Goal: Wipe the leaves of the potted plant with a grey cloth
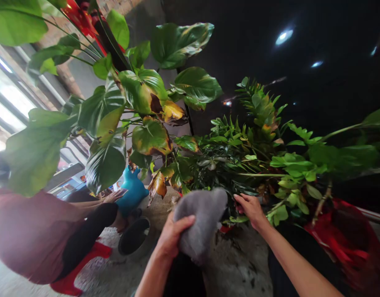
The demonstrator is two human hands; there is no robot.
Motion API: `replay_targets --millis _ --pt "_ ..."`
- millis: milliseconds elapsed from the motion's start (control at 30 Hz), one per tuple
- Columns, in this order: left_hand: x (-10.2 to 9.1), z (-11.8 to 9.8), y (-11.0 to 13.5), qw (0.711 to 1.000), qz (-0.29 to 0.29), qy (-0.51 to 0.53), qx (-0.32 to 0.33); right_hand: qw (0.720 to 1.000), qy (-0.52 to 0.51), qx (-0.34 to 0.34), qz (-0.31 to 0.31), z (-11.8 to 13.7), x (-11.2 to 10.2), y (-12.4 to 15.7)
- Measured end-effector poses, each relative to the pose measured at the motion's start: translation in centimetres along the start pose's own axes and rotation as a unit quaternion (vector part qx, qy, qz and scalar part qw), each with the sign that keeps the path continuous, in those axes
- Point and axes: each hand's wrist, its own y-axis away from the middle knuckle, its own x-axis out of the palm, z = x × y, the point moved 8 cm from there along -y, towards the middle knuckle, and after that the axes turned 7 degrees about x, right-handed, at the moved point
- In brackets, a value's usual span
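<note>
A grey cloth point(199, 225) is bunched in my left hand point(174, 233), the thumb pressed over its near side and its upper end flopping to the right. My right hand point(250, 210) reaches to the lower foliage of a leafy green plant point(227, 142). Its fingers are closed together at the dark leaves; what they pinch, if anything, I cannot make out. Just above the cloth hangs a browned, yellow leaf point(159, 184) of the tall broad-leaved plant point(148, 88).
At left another person point(38, 235) sits on a red plastic stool point(98, 251). Beside them are a dark bucket point(134, 236) and a blue toy animal point(130, 192). Red wrapping point(347, 243) lies at right. Leaf scraps dot the concrete floor point(236, 264). Behind stands a dark glossy panel point(248, 41).
</note>
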Motion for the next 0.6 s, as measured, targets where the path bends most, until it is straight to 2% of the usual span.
replay_targets --millis 67,133,200,267,333,400,467,600 --pt "-0.7 -3.0 -0.6 0.994 -0.062 0.061 0.069 0.999 0.006 0.034 -0.004 -0.7 -0.6 -0.1" --pt "-0.1 -3.5 -1.3 0.987 -0.067 0.092 0.111 0.998 0.005 0.067 -0.002 -1.4 -0.9 0.1" --pt "1.5 -1.4 -2.0 0.992 -0.014 0.069 0.101 0.996 -0.003 0.091 0.004 -2.1 -1.1 0.7" --pt "2.9 2.4 -2.1 0.998 0.042 -0.001 0.048 0.994 -0.012 0.109 0.009 -2.8 -1.1 1.4" --pt "3.2 5.7 -1.6 0.995 0.077 -0.062 -0.01 0.992 -0.015 0.125 0.007 -3.7 -1.1 2.1" --pt "3.1 6.7 -0.9 0.992 0.096 -0.074 -0.041 0.99 -0.013 0.141 0.002 -4.4 -1.2 2.5" --pt "3.3 4.8 -0.7 0.992 0.109 -0.056 -0.026 0.989 -0.013 0.15 -0.003 -4.7 -1.3 2.5" --pt "5.1 -2.1 -2.3 0.989 0.104 -0.012 0.106 0.989 -0.021 0.146 -0.015 -4.4 -1.5 2.2"
